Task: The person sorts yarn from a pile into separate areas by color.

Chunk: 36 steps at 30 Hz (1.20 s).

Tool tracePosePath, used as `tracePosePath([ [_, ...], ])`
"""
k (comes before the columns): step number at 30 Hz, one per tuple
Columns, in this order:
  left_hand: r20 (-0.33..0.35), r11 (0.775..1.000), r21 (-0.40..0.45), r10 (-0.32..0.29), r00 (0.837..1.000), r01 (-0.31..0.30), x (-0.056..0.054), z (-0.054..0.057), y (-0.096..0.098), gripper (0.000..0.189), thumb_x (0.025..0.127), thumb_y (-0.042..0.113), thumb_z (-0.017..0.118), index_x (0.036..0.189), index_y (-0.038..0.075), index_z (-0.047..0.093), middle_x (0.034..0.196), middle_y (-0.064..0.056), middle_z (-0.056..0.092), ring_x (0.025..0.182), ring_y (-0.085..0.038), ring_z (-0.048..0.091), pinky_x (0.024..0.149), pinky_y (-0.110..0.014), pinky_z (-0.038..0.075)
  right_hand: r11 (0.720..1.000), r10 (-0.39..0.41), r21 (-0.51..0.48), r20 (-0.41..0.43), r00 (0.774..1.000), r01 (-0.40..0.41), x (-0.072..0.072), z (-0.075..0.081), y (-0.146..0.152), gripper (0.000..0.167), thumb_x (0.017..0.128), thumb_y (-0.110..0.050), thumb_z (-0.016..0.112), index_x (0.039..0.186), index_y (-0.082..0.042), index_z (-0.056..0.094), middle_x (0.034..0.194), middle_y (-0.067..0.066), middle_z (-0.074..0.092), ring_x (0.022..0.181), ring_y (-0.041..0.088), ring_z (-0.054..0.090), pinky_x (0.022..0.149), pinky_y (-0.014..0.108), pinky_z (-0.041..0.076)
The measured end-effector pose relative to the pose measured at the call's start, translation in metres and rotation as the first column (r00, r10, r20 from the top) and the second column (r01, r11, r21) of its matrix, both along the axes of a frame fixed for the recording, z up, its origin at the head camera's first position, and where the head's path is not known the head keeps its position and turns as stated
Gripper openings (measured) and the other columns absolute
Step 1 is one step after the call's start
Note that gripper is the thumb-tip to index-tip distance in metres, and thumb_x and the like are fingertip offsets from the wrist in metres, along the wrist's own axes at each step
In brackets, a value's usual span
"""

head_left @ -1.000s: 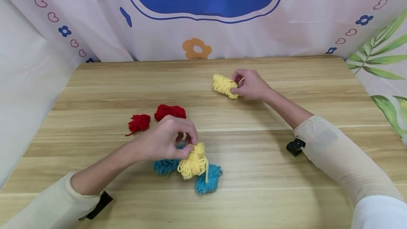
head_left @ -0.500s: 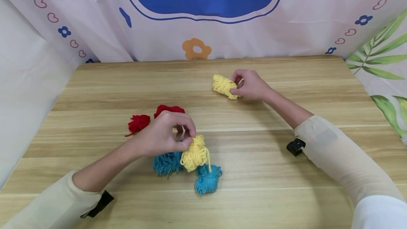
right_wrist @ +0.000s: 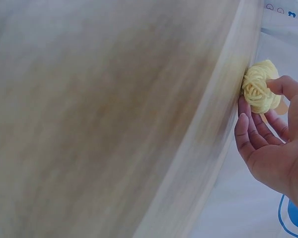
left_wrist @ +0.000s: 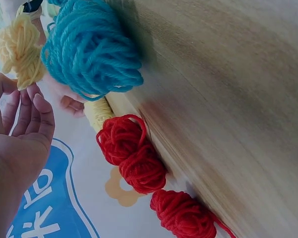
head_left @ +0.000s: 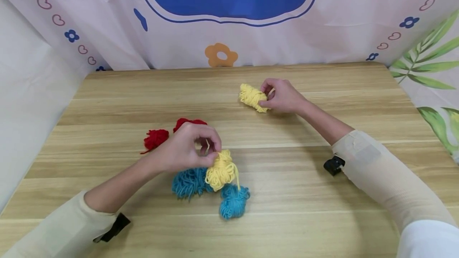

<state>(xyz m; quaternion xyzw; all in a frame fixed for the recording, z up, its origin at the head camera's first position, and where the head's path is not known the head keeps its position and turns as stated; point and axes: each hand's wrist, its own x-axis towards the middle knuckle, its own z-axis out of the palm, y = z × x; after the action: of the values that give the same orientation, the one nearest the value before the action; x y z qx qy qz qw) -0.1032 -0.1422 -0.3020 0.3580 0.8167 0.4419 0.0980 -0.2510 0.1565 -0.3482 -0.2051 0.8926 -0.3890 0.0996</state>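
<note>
A person's left hand [head_left: 183, 151] pinches a yellow yarn bundle [head_left: 219, 172] over the desk [head_left: 305, 226], fingers [left_wrist: 25, 110] narrowed, while the right hand [head_left: 285, 96] grips a second yellow bundle [head_left: 251, 95] near the middle of the back edge. A small red bundle [head_left: 156, 139] and a larger red bundle [head_left: 187, 122] lie toward the left edge; a darker blue bundle [head_left: 189, 183] and a lighter blue bundle [head_left: 234, 203] rest near the lifted yarn. Work looks partway along: reds and blues down, one yellow yet to land

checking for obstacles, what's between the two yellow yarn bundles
In the head view, only bare wooden tabletop shows between the nearer yellow bundle, in the left hand, and the farther yellow bundle, in the right hand.
</note>
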Motion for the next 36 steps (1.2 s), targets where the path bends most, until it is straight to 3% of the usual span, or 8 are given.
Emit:
tracePosePath([
  [24, 0.077, 0.998, 0.013, 0.067, 0.995, -0.068, -0.011, 0.001, -0.004, 0.011, 0.082, -0.006, 0.073, 0.086, 0.004, 0.074, 0.081, -0.001, 0.068, 0.070, -0.020, 0.059, 0.062, -0.025, 0.053, 1.000, -0.008, 0.019, -0.014, 1.000, 0.008, 0.005, 0.004, 0.000, 0.031, 0.085, -0.010, 0.082, 0.108, 0.000, 0.063, 0.108, 0.015, 0.065, 0.093, 0.029, 0.073, 0.081, 0.030, 0.058],
  [36, 0.058, 0.993, 0.034, 0.108, 0.992, -0.110, -0.018, -0.001, -0.005, 0.009, 0.082, -0.007, 0.075, 0.085, 0.002, 0.073, 0.078, -0.003, 0.067, 0.068, -0.021, 0.058, 0.061, -0.025, 0.053, 1.000, 0.002, 0.024, -0.029, 1.000, -0.002, 0.009, 0.006, 0.002, 0.034, 0.085, -0.010, 0.083, 0.111, 0.000, 0.064, 0.109, 0.016, 0.066, 0.091, 0.028, 0.072, 0.077, 0.027, 0.056],
])
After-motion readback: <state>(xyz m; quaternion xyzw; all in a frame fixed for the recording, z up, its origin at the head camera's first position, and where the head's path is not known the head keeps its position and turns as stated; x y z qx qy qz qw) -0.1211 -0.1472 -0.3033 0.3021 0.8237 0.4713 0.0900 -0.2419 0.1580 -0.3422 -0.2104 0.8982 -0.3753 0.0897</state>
